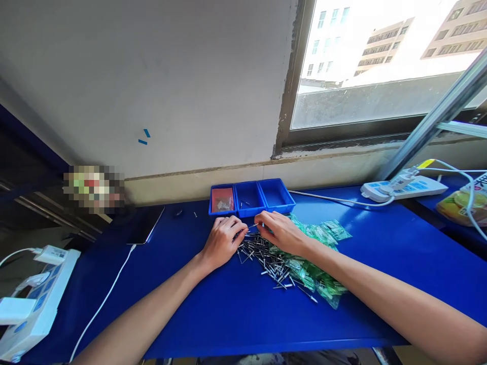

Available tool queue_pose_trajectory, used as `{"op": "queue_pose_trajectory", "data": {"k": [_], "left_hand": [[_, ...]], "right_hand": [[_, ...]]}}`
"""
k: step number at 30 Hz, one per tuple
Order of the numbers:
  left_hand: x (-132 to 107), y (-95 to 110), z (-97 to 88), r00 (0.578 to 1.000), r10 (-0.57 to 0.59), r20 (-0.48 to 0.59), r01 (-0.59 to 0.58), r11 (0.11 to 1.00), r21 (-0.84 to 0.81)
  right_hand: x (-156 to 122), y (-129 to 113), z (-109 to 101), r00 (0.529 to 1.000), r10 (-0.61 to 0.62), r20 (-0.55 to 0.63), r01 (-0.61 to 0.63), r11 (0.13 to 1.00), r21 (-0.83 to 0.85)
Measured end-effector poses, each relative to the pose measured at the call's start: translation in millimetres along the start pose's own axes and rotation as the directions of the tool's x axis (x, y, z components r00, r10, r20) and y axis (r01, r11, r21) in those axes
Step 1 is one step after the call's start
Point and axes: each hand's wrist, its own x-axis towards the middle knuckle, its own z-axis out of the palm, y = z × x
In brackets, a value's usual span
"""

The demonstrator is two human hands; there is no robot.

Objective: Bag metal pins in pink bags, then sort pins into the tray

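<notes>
Both my hands rest on a blue table (228, 304) just in front of three small blue trays (251, 197). My left hand (224, 239) is curled with its fingertips pinched at the edge of a heap of thin metal pins (266, 258). My right hand (279, 230) is curled too, its fingertips meeting the left ones over a single pin. Under and right of the right hand lies a pile of small green plastic bags (319, 253). The left tray holds a reddish piece and some small parts; the middle tray has a few bits.
A white power strip (403, 186) with cables lies at the right back, by a yellow packet (458, 205). Another power strip (34, 299) with chargers sits at the left edge, its white cable running across the table. A dark flat tablet-like thing (146, 225) lies left of the trays. The wall and a window are behind.
</notes>
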Motion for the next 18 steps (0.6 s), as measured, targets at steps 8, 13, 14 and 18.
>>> {"op": "queue_pose_trajectory", "data": {"k": [8,13,14,18], "left_hand": [[0.2,-0.4,0.4,1.000,-0.012,-0.001,0.012,1.000,0.001],[0.0,-0.5,0.7,1.000,-0.022,-0.007,0.022,1.000,-0.001],[-0.1,-0.6,0.8,1.000,-0.022,-0.008,0.022,1.000,-0.002],[-0.3,-0.5,1.3,1.000,-0.022,-0.009,0.022,1.000,0.000]], "right_hand": [[0.4,-0.9,-1.5,1.000,0.006,0.028,-0.006,1.000,-0.009],[1.5,-1.9,-2.8,1.000,-0.007,0.023,0.007,1.000,0.002],[1.7,-2.0,-3.0,1.000,-0.012,0.021,0.012,1.000,0.004],[1.6,-2.0,-3.3,1.000,-0.016,0.016,0.016,1.000,0.014]]}}
